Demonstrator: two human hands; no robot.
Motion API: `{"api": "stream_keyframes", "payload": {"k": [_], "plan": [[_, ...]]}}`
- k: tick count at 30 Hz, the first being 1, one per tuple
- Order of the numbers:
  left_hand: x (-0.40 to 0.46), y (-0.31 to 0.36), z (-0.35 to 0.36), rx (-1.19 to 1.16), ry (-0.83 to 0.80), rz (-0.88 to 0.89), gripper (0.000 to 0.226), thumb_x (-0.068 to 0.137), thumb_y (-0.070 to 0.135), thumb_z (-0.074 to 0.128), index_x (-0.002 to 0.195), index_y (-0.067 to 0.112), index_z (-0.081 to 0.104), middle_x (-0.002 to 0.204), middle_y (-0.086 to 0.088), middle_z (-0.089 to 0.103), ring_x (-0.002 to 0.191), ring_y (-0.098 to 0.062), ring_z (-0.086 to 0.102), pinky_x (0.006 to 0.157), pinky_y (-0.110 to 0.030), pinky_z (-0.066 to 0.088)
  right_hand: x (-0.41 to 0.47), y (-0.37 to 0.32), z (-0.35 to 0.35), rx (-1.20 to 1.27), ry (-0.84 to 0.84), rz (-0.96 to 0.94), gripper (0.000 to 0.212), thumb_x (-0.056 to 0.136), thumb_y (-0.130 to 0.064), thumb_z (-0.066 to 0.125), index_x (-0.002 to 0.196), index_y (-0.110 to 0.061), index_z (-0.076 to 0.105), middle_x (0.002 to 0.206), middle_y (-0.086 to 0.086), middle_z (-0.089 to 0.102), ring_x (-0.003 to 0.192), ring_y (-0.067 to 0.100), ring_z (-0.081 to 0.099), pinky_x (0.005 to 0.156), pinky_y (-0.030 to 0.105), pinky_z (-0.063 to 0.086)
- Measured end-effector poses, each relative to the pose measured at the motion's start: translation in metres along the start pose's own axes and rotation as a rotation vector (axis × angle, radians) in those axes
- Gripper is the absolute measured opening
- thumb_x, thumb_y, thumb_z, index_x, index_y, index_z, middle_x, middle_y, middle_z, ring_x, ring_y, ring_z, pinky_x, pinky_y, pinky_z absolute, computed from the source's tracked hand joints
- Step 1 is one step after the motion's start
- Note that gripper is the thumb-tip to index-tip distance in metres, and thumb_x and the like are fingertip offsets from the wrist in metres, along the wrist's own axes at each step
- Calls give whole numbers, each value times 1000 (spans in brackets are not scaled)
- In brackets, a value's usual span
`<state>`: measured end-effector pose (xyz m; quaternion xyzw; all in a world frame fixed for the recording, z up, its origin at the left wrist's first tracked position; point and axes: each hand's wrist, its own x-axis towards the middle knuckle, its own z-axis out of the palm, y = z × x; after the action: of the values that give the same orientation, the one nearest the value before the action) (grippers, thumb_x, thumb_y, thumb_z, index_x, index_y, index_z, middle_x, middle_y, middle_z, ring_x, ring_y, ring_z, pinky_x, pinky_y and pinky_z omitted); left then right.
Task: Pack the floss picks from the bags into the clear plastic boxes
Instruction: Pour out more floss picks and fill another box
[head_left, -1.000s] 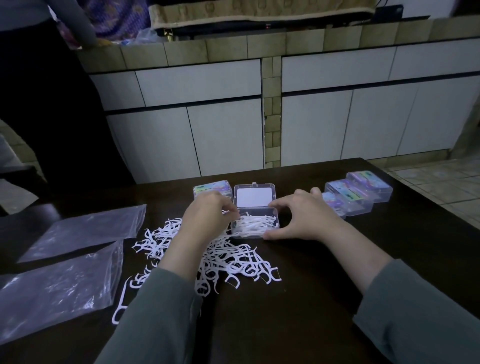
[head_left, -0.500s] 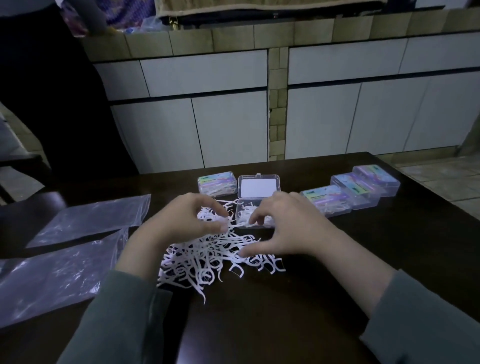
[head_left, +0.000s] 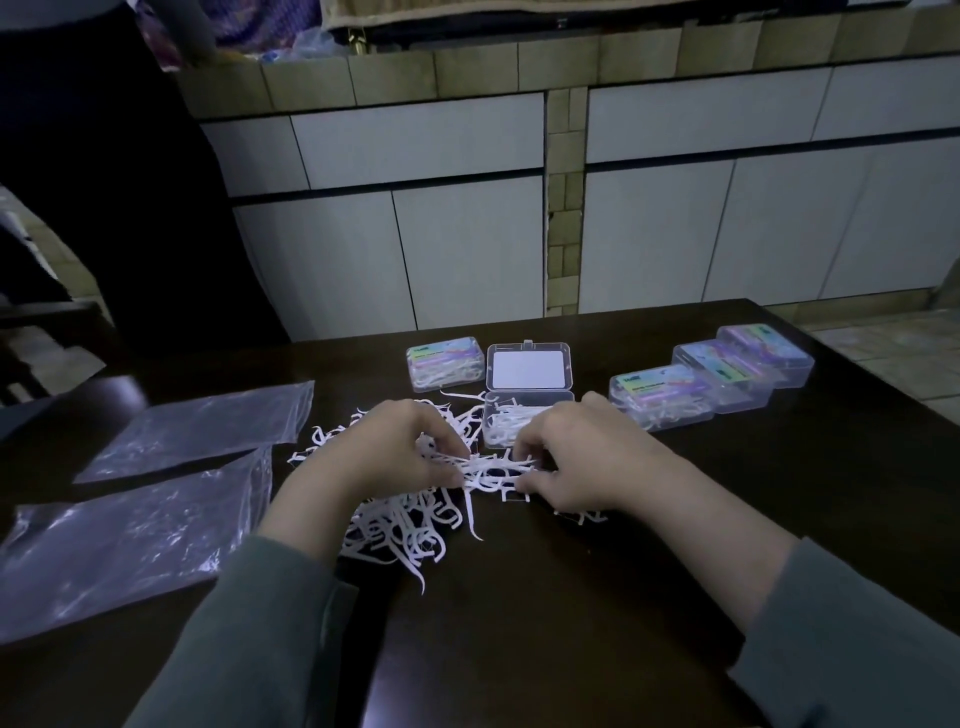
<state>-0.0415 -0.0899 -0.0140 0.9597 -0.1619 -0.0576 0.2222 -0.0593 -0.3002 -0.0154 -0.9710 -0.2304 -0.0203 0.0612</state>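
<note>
A loose heap of white floss picks (head_left: 400, 525) lies on the dark table (head_left: 545, 613). Just behind it stands an open clear box (head_left: 527, 387) with its lid tilted back and some picks inside. My left hand (head_left: 384, 457) and my right hand (head_left: 582, 457) face each other over the heap, and both pinch a small bunch of picks (head_left: 491, 470) between their fingertips, in front of the open box.
One closed, filled box (head_left: 444, 362) sits left of the open one; three more closed boxes (head_left: 711, 382) line up at the right. Two flat clear bags (head_left: 140, 499) lie at the left. White cabinets stand beyond the table's far edge.
Both hands have drawn back from the open box to the heap and closed in on a bunch of picks between them. The camera has tipped slightly.
</note>
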Motion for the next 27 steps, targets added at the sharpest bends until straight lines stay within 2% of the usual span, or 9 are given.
{"api": "stream_keyframes", "payload": {"k": [7,11,14,18,20,22,24,27], "plan": [[-4,-3,-4,-78,145,20,8,77,42,77,73,38,71,93,18,67,94,-2,59,86,-29,47,1,7,-1,147,81,118,26,89,-50,61,112,-38,66,110,-11,65,108,20,41,76,29,32],[-7,-3,-6,-115,238,56,12,79,38,75,71,41,67,89,19,68,90,-3,60,81,-25,44,6,15,0,272,126,203,20,84,-51,67,101,-42,71,108,-12,67,114,20,44,85,33,43],[-9,-3,-7,-135,331,89,15,81,33,74,71,40,65,83,22,66,83,2,59,71,-18,40,8,24,-1,357,130,218,5,81,-49,71,79,-47,66,93,-15,64,110,21,52,91,41,49],[-10,-4,-6,-179,434,144,13,83,32,73,76,40,65,82,22,66,83,3,60,67,-13,39,5,33,-8,444,181,165,12,81,-42,73,73,-47,66,91,-13,69,102,14,57,95,43,47],[-10,-4,-6,-209,508,192,14,83,27,73,75,36,66,72,22,63,74,4,58,61,-9,38,4,35,-11,505,231,131,10,82,-39,73,75,-45,67,85,-13,69,92,9,59,90,39,49],[-10,-3,-6,-250,587,237,11,84,19,73,75,26,69,65,22,59,64,3,53,58,-7,37,2,36,-14,556,297,101,12,83,-36,72,78,-44,66,82,-15,67,84,3,57,79,31,47],[-10,-1,-6,-262,646,273,10,84,14,72,76,19,69,64,22,57,61,5,50,56,-5,35,0,38,-15,579,372,86,13,85,-32,71,80,-42,65,81,-15,64,77,1,54,68,22,40],[-7,1,-5,-266,714,301,14,86,15,69,74,23,67,67,18,60,62,1,50,55,-8,34,2,41,-13,608,486,90,13,87,-27,70,81,-38,65,81,-15,62,76,5,54,63,20,39]]}}
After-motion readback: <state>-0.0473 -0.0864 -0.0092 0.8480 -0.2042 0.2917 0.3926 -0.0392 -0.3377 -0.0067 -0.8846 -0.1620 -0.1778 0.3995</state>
